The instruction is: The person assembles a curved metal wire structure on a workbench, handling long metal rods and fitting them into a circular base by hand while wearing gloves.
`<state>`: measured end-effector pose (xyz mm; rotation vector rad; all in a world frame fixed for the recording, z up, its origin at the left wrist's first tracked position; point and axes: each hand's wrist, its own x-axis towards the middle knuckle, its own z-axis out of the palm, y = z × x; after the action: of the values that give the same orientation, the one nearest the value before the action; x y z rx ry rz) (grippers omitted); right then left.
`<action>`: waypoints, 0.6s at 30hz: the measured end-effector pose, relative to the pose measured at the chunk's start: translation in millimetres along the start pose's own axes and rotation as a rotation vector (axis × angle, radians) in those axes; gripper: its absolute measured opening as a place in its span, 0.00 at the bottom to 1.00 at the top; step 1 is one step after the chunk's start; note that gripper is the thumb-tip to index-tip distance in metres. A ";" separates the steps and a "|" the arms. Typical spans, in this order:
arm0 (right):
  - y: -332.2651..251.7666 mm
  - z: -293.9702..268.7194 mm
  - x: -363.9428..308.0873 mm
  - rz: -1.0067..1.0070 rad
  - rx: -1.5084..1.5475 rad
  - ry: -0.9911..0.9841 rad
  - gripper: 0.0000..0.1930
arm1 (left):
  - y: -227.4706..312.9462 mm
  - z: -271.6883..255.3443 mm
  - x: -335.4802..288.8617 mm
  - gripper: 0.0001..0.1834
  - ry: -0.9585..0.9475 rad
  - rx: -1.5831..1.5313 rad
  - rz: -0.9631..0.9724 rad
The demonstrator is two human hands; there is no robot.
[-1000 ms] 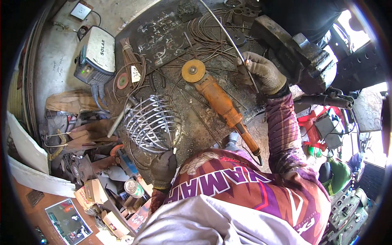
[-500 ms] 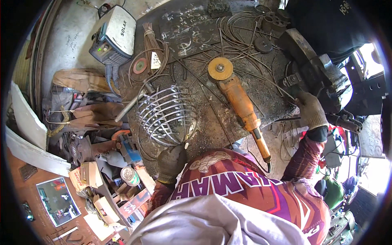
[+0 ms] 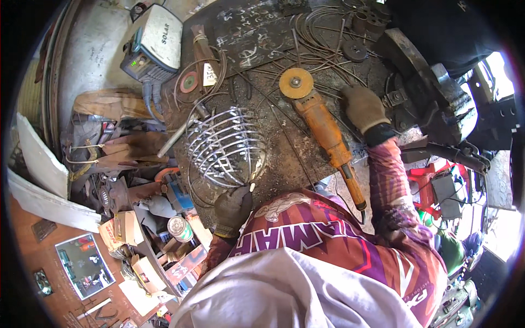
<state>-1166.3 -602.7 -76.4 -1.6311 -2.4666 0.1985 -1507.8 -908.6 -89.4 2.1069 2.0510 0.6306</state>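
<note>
A round cage of bent shiny steel rods (image 3: pixel 221 145) lies on the dark workbench (image 3: pixel 284 156). Its rods draw together at the near end, where my left hand (image 3: pixel 232 210), in a dark work glove, is closed on them. A small whitish piece sticks out by that glove's fingertips, too small to name. My right hand (image 3: pixel 365 108), in a tan-brown glove, reaches over the bench beside the orange angle grinder (image 3: pixel 320 128). Its fingertips are at the thin loose steel rods (image 3: pixel 322 71), but the glove's back hides whether they grip one. The grinder lies with its tan disc (image 3: pixel 296 83) facing up.
A welding machine (image 3: pixel 156 44) stands at the far left. Near it are a tied rod bundle (image 3: pixel 202 46) and a small reddish disc (image 3: pixel 188 82). A bench vise (image 3: pixel 432 90) rises at the right. Cardboard boxes (image 3: pixel 147 273) and tools crowd the lower left.
My right hand has moved left and away from me, from beside the vise to the rods near the grinder. My left hand stays at the cage's near end. The view has shifted slightly.
</note>
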 end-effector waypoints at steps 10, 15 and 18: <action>-7.3 11.4 -2.5 -0.001 0.037 0.049 0.14 | -6.6 6.6 -4.7 0.07 -0.016 0.004 -0.002; -1.5 28.2 0.4 -0.009 0.017 0.094 0.12 | -18.6 14.5 -8.9 0.05 0.008 -0.066 0.007; -9.8 25.0 3.5 0.049 0.016 0.085 0.11 | -13.6 13.1 -7.8 0.05 0.015 -0.079 -0.004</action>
<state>-1181.9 -603.6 -98.6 -1.6591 -2.3587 0.1516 -1515.2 -912.9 -107.9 2.0601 2.0027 0.7166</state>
